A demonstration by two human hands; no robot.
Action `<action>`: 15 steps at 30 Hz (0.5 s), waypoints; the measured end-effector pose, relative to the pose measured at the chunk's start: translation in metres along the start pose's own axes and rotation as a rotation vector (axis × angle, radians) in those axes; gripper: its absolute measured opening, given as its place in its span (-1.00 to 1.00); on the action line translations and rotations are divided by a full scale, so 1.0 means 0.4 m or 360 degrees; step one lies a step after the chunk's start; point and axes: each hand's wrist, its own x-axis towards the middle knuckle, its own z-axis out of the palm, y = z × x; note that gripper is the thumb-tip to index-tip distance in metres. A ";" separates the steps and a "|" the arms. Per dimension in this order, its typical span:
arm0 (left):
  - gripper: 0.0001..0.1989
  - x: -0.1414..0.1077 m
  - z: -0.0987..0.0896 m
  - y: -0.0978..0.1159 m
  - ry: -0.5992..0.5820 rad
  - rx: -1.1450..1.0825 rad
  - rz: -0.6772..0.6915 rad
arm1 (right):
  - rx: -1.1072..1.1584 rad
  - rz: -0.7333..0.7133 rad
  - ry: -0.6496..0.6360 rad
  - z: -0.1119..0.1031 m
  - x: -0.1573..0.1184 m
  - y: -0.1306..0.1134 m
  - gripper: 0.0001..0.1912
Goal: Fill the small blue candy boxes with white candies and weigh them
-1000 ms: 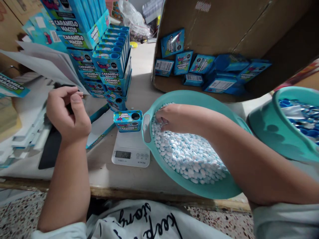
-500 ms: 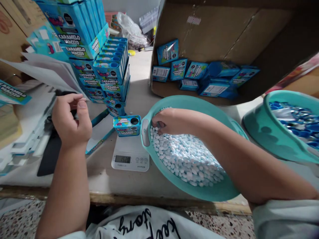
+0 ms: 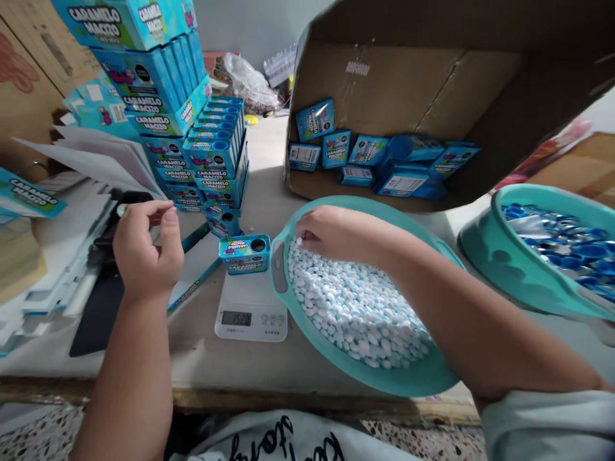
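Single head-worn view, looking forward and down from above the near edge of the table point(image 3: 202, 358). Close range, wide: hands point(image 3: 150, 253) mid-frame, near edge crossing low, shirt point(image 3: 298, 442) and floor point(image 3: 423, 440) below, wall point(image 3: 240, 25) up top.

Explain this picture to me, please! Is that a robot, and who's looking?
No robot here: those are a person's own two bare hands. The camera sits on that person's head, looking forward and down. The right hand reaches into a teal bowl of little white pieces, its fingers bent; I can't tell if it has picked any up. The left hand is loosely curled, with nothing showing in it. Between them on the table is a scale bearing a small blue box. Behind stands a big cardboard box with more blue boxes.
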 end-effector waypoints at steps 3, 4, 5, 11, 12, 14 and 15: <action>-0.68 -0.001 0.000 0.013 -0.0010 -0.0014 0.0047 | 0.0193 -0.0172 0.0341 0.009 0.012 0.001 -0.78; -0.69 -0.002 0.001 0.017 -0.0015 -0.0025 0.0059 | 0.0257 -0.0221 0.0446 0.014 0.018 -0.001 -0.79; -0.71 -0.002 0.002 0.019 -0.0020 -0.0035 0.0067 | 0.0320 -0.0269 0.0546 0.020 0.024 -0.004 -0.80; -0.76 0.000 0.002 0.025 -0.0045 -0.0069 0.0076 | 0.0169 -0.0443 0.0644 0.035 0.043 -0.059 -0.69; -0.76 0.001 0.002 0.026 -0.0043 -0.0072 0.0077 | 0.0073 -0.0444 0.0606 0.035 0.044 -0.068 -0.66; -0.77 0.003 0.001 0.028 -0.0037 -0.0073 0.0072 | -0.0085 -0.0430 0.0545 0.035 0.043 -0.080 -0.64; -0.77 0.004 0.000 0.029 -0.0035 -0.0076 0.0067 | -0.0124 -0.0422 0.0532 0.036 0.042 -0.082 -0.63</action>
